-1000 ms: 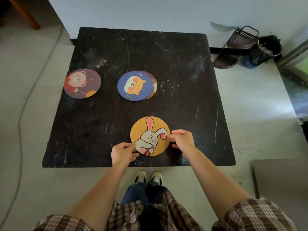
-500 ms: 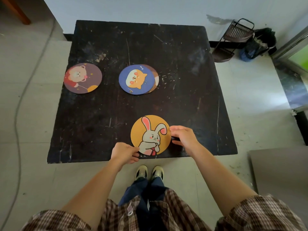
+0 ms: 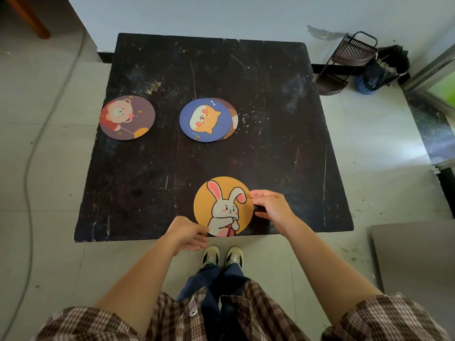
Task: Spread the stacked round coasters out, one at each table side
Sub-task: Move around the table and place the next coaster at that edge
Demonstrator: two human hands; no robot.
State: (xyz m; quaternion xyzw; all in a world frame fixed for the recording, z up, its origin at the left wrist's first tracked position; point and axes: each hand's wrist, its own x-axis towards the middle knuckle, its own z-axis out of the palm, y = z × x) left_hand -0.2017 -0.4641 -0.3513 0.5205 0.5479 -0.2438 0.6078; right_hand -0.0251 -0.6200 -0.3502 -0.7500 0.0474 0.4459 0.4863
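An orange rabbit coaster lies at the near edge of the black table. My left hand pinches its lower left rim. Fingers of my right hand touch its right rim. A purple bear coaster lies by the left side. Near the middle, a blue dog coaster rests on a brown coaster, of which only a sliver shows.
A metal corner rack and a dark bucket stand on the floor past the table's right far corner. A cable runs along the floor on the left. A grey board lies at the right.
The rabbit coaster has turned upright and slid slightly nearer the table's near edge, with both hands staying on its rim. The other coasters have not moved.
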